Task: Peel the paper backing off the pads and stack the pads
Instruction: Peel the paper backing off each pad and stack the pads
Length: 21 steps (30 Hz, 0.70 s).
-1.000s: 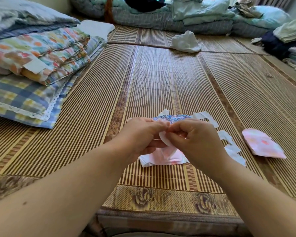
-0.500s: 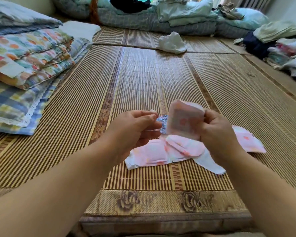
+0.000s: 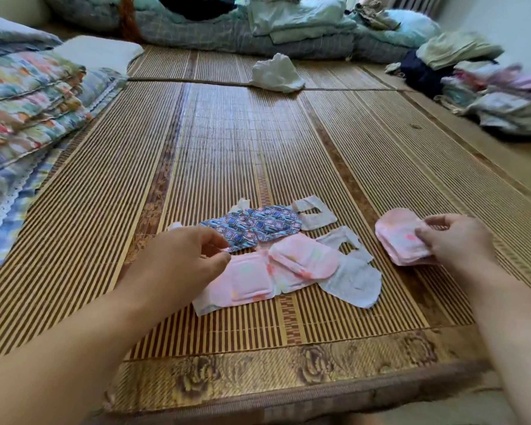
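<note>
Right hand (image 3: pixel 454 240) grips the pink pad stack (image 3: pixel 399 237) on the mat (image 3: pixel 227 142). Left hand (image 3: pixel 181 262), fingers loosely curled and empty, hovers over two pink pads (image 3: pixel 276 271), beside one blue wrapper (image 3: pixel 255 225) and three white backing scraps (image 3: pixel 350 277).

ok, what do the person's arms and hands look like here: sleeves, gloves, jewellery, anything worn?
Both are bare. The left hand and right hand wear no gloves, and no rings show on the fingers that are visible. Both forearms are uncovered right down to the bottom edge of the picture: no sleeves, watch or wristband in view. No markings that I can make out.
</note>
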Motion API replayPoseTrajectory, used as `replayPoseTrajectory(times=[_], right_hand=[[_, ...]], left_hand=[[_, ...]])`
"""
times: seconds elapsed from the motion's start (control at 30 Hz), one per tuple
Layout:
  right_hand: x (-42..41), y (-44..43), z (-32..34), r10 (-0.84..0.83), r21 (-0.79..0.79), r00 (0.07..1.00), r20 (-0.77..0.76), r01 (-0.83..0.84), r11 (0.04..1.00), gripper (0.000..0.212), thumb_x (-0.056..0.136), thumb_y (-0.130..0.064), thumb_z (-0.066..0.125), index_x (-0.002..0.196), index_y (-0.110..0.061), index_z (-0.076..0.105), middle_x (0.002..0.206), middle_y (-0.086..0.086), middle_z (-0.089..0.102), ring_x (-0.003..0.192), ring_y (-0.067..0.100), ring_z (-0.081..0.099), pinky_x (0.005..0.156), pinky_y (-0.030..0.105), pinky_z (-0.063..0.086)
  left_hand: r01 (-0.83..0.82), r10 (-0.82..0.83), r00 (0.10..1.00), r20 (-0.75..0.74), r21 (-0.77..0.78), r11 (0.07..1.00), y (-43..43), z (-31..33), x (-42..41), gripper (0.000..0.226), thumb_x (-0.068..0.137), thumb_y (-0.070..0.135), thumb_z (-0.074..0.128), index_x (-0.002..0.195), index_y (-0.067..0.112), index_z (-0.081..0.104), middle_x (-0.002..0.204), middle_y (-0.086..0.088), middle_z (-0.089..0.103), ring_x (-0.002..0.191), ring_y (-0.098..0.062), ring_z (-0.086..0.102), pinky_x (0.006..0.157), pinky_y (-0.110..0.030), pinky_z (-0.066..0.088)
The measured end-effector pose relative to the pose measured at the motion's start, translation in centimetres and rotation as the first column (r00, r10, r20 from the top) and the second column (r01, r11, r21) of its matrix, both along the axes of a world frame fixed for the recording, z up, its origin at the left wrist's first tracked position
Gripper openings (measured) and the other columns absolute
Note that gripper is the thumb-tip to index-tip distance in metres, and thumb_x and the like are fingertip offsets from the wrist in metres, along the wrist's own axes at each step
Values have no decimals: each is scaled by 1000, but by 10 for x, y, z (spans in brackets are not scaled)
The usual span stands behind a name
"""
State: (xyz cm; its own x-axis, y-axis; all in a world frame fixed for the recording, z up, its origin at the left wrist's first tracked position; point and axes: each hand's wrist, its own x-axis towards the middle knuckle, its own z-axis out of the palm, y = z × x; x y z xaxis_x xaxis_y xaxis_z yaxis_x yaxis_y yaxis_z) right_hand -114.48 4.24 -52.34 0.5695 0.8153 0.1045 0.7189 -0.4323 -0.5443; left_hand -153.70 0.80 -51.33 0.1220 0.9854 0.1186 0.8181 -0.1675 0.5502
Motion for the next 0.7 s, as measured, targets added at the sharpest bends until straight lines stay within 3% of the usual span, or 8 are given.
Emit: replayPoseTrajectory(times=[0.13,0.2,0.3,0.37,0.43,0.53,0.6,0.7], right_hand=[[-17,-5,5,31,19,973,227,-37,999,38,80,-23,67,116,-11,63,116,23,61,108,38,53,90,43,40],[-47,-7,14,217,90,947,236,-244,966,28,82,-27,64,107,-15,68,105,14,67,92,28,60,76,38,47],[-110,-20,24,684,-113,728,50,-677,728,40,70,-47,71,105,-25,69,94,-9,65,78,-2,56,65,16,44],[-143,-26,17,794,-267,606,51,-757,596,48,65,-56,70,106,-32,68,95,-14,60,82,1,55,70,20,47],[-160,-28,8,781,-271,593,196,-733,624,35,73,-50,66,101,-28,69,98,-7,62,85,11,55,72,27,48],[-165,-26,4,724,-188,643,251,-701,688,21,79,-38,61,91,-23,70,91,-2,65,79,15,56,67,27,47],[-164,-24,3,725,-189,639,258,-702,686,20,78,-37,61,88,-23,70,88,-3,65,75,15,56,64,27,46],[-165,-22,3,711,-171,653,261,-694,700,18,78,-39,62,86,-24,69,86,-4,65,73,15,55,60,25,38]], left_hand=[[20,-21,1000,-7,-25,999,-1,0,4,16,80,40,66,94,32,69,71,25,57,70,13,52,54,-12,37],[27,-27,1000,-4,-37,999,-2,1,6,16,80,40,66,94,34,69,72,26,57,71,12,53,54,-14,38],[19,-20,1000,-17,-39,999,-3,3,8,17,79,41,65,94,34,68,71,26,56,73,9,55,54,-19,42],[15,-16,999,-40,-28,1000,-4,3,10,15,80,42,64,93,35,68,67,27,53,71,9,54,50,-18,38],[15,-18,997,-69,-41,999,-5,3,11,17,80,43,63,95,36,67,66,29,51,71,7,55,48,-19,35],[11,-18,996,-88,-72,997,-7,1,6,24,80,44,63,102,35,66,73,24,54,77,-3,58,54,-21,42],[-16,12,995,-97,-40,999,-4,-1,0,31,78,44,65,108,34,65,91,13,63,83,-11,58,68,-29,49],[-43,43,971,-236,7,999,7,-10,-11,53,76,46,67,125,33,55,128,4,56,113,-21,49,95,-39,40]])
